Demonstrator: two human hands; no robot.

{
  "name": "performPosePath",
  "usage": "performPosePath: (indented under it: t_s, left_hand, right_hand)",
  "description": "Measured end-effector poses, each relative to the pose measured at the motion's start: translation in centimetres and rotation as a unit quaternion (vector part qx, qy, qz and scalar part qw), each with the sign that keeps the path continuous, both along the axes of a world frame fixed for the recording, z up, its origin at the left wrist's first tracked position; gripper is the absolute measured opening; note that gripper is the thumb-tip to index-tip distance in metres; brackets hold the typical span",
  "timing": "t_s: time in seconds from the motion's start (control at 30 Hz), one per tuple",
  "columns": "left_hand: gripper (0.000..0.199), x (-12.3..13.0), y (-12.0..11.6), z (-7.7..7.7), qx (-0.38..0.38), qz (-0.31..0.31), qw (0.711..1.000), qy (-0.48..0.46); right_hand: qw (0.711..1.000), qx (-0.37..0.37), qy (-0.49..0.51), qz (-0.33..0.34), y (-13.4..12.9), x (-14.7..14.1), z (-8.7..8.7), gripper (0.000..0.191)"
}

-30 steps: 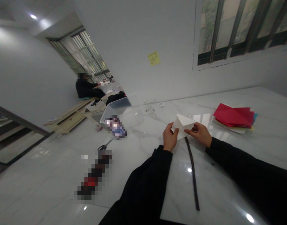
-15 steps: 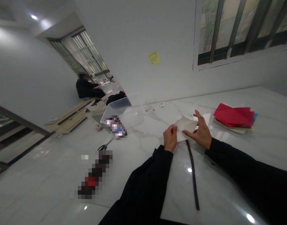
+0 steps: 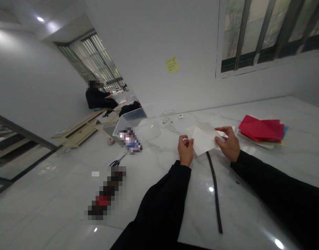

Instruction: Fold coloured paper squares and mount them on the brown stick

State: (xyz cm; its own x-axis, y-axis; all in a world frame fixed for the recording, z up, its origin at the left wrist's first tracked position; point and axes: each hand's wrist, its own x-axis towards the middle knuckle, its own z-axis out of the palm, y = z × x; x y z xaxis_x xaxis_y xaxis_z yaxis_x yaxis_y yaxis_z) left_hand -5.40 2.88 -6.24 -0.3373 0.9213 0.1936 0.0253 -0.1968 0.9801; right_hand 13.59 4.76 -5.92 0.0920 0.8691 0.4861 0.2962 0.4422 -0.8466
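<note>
A folded sheet of white paper [image 3: 204, 139] is held up a little above the marble-patterned table, spread between both hands. At its left edge, my left hand [image 3: 186, 151] is closed, with thumb and curled fingers pinching the corner. My right hand [image 3: 229, 144] grips the right side between thumb and forefinger, where a fold sticks out. Below the paper lies a long thin dark strip [image 3: 215, 189], its upper end hidden under the sheet. To the right sits a stack of coloured paper [image 3: 261, 127] with red sheets on top.
Scissors [image 3: 117, 161] lie at the left, near a clear plastic box [image 3: 130, 119] and two pixelated items. A cable [image 3: 168, 113] and a small white block [image 3: 180, 116] are by the wall. A yellow note [image 3: 172, 65] is on the wall. A seated person [image 3: 98, 97] is far left.
The paper has opened out wider and flatter between my hands. My left hand has shifted slightly left; my right hand has moved a little right and its raised fingers have curled in.
</note>
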Motion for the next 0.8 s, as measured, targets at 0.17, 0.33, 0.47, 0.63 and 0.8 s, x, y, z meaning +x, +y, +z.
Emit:
performPosePath:
  t_s: [0.17,0.33,0.47,0.63,0.8]
  left_hand:
    - [0.029,-0.7,0.7,-0.1,0.035,-0.005,0.999,-0.023]
    - [0.017,-1.0,0.8,0.2,0.018,-0.023,0.999,-0.032]
    - [0.022,-1.1,0.6,0.2,0.005,-0.043,0.999,-0.026]
    - [0.039,-1.3,0.9,-0.1,-0.007,-0.081,0.994,-0.071]
    - [0.049,-1.9,0.9,0.2,-0.036,-0.146,0.981,-0.120]
  right_hand:
    - [0.996,-0.063,0.012,0.069,1.1,0.3,-0.9,0.015]
    - [0.980,-0.136,0.009,0.143,2.1,0.9,-1.6,0.041]
    - [0.977,-0.140,0.014,0.163,2.6,1.4,-1.4,0.051]
    - [0.971,-0.155,0.017,0.181,2.7,2.0,-0.6,0.055]
    - [0.946,-0.223,0.080,0.222,3.1,2.6,-0.7,0.049]
